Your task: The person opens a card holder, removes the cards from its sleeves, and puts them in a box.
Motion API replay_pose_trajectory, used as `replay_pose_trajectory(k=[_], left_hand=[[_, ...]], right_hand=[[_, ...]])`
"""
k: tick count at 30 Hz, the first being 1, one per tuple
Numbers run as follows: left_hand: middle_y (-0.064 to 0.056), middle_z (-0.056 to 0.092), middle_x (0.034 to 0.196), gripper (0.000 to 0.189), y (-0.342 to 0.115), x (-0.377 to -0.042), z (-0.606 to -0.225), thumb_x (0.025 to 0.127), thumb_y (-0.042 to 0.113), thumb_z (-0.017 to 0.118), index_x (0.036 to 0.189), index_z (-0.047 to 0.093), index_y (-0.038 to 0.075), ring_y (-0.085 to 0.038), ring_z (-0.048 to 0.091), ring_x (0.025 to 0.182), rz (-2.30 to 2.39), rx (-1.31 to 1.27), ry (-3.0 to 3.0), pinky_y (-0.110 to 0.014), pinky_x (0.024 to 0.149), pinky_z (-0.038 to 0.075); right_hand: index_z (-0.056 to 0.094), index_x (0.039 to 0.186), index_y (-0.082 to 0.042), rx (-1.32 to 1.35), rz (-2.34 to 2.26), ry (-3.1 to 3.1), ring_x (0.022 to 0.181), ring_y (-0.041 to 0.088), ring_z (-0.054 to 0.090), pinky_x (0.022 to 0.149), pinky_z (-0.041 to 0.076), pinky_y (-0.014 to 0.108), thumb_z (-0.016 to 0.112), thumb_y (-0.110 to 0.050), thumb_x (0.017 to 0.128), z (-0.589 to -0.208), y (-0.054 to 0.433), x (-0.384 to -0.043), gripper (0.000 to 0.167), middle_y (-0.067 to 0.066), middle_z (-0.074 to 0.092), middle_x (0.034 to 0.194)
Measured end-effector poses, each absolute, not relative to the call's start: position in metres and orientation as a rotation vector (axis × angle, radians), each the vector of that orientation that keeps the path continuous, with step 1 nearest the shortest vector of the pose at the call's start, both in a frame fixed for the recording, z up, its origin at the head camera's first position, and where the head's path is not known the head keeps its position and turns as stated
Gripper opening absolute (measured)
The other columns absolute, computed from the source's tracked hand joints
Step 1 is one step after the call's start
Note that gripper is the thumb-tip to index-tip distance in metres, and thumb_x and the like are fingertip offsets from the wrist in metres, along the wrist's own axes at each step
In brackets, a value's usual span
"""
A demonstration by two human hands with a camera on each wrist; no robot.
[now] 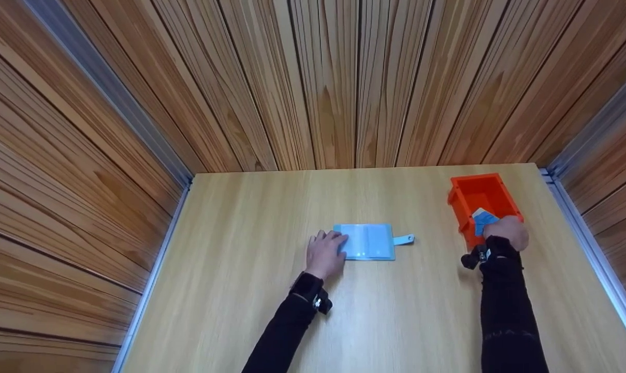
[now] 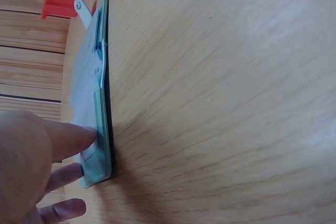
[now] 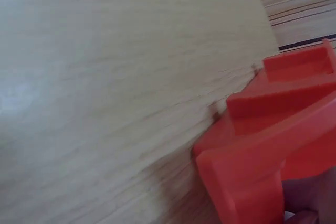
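Observation:
A light blue card holder (image 1: pixel 367 242) lies spread open on the table, its snap strap (image 1: pixel 404 239) pointing right. My left hand (image 1: pixel 325 254) rests at its left edge; in the left wrist view the thumb (image 2: pixel 79 139) presses on the clear inner sleeve, with other fingertips by the end of the cover. My right hand (image 1: pixel 507 231) reaches over the near part of an orange bin (image 1: pixel 477 182) and holds a blue-and-white card (image 1: pixel 483 220). In the right wrist view the bin wall (image 3: pixel 247 156) hides most of that hand and nearly all of the card.
The bin stands at the table's back right, near a metal rail (image 1: pixel 582 223). Wood-panelled walls (image 1: pixel 323 93) rise behind the table (image 1: pixel 395 321) and on both sides.

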State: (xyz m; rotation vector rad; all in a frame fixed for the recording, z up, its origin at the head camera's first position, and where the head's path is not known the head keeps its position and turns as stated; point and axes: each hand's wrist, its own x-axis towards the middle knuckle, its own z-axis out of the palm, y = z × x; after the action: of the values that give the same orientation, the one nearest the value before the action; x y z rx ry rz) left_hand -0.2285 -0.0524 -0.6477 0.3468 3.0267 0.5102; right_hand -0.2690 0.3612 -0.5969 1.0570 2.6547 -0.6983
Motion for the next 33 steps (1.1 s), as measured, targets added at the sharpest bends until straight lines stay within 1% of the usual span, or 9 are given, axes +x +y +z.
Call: replay_pose_trajectory(k=[3,6,12,17,23,26,28,31,33], left_hand=[[0.002,0.065,0.140,0.045,-0.053,-0.230,-0.648,0.096,0.030,0.073,0.140,0.066,0.025,-0.025,0.054,0.126,0.516,0.348,3.028,-0.039,0.095,0.040],[0.002,0.065,0.140,0.045,-0.053,-0.229,-0.649,0.096,0.030,0.073,0.140,0.066,0.025,-0.025,0.054,0.126,0.510,0.350,3.028,-0.039,0.094,0.041],[0.000,0.065,0.139,0.044,-0.052,-0.229,-0.649,0.095,0.029,0.073,0.139,0.067,0.025,-0.029,0.054,0.130,0.514,0.368,3.041,-0.042,0.098,0.042],[0.001,0.065,0.139,0.044,-0.053,-0.229,-0.649,0.096,0.029,0.072,0.139,0.067,0.025,-0.027,0.056,0.127,0.479,0.380,3.056,-0.040,0.095,0.042],[0.001,0.065,0.140,0.045,-0.053,-0.228,-0.651,0.096,0.030,0.071,0.141,0.065,0.026,-0.025,0.056,0.125,0.463,0.370,3.046,-0.038,0.093,0.041],[0.001,0.064,0.140,0.045,-0.053,-0.228,-0.650,0.097,0.029,0.071,0.141,0.065,0.025,-0.025,0.055,0.125,0.473,0.366,3.037,-0.038,0.094,0.041],[0.001,0.064,0.141,0.045,-0.053,-0.229,-0.650,0.097,0.029,0.071,0.141,0.065,0.025,-0.024,0.055,0.125,0.481,0.358,3.035,-0.038,0.094,0.040],[0.000,0.064,0.140,0.045,-0.052,-0.229,-0.651,0.096,0.029,0.072,0.140,0.066,0.025,-0.025,0.054,0.124,0.503,0.359,3.037,-0.039,0.094,0.040],[0.000,0.064,0.140,0.045,-0.052,-0.228,-0.651,0.097,0.029,0.071,0.141,0.065,0.025,-0.025,0.054,0.124,0.506,0.363,3.035,-0.039,0.094,0.040]], right_hand=[[0.063,0.104,0.014,1.033,-0.700,2.675,0.079,0.032,0.055,0.069,0.042,0.035,0.057,-0.018,0.097,-0.598,0.361,-0.270,0.033,0.012,0.055,0.072],[0.064,0.103,0.013,1.036,-0.751,2.666,0.079,0.032,0.055,0.070,0.042,0.036,0.058,-0.017,0.097,-0.600,0.362,-0.269,0.031,0.010,0.054,0.069],[0.063,0.111,0.014,1.064,-0.855,2.657,0.084,0.034,0.056,0.074,0.046,0.038,0.058,-0.017,0.098,-0.601,0.367,-0.268,0.034,0.016,0.061,0.082],[0.063,0.110,0.014,1.049,-0.898,2.677,0.084,0.034,0.057,0.074,0.048,0.039,0.055,-0.020,0.096,-0.604,0.370,-0.266,0.038,0.018,0.062,0.085],[0.065,0.114,0.015,1.069,-1.006,2.777,0.091,0.039,0.060,0.085,0.050,0.046,0.054,-0.027,0.103,-0.590,0.363,-0.266,0.045,0.025,0.066,0.094],[0.066,0.121,0.011,0.949,-1.028,2.934,0.095,0.041,0.063,0.088,0.050,0.048,0.050,-0.032,0.106,-0.567,0.353,-0.269,0.049,0.028,0.069,0.104],[0.065,0.130,0.006,0.795,-1.049,3.040,0.093,0.040,0.064,0.084,0.050,0.047,0.050,-0.036,0.107,-0.553,0.341,-0.272,0.050,0.027,0.070,0.106],[0.063,0.138,-0.004,0.511,-1.037,3.166,0.077,0.036,0.062,0.071,0.048,0.043,0.053,-0.039,0.107,-0.540,0.317,-0.275,0.048,0.021,0.068,0.090],[0.063,0.140,-0.009,0.334,-1.033,3.203,0.068,0.031,0.058,0.063,0.042,0.038,0.057,-0.038,0.106,-0.539,0.300,-0.275,0.045,0.015,0.062,0.079]])
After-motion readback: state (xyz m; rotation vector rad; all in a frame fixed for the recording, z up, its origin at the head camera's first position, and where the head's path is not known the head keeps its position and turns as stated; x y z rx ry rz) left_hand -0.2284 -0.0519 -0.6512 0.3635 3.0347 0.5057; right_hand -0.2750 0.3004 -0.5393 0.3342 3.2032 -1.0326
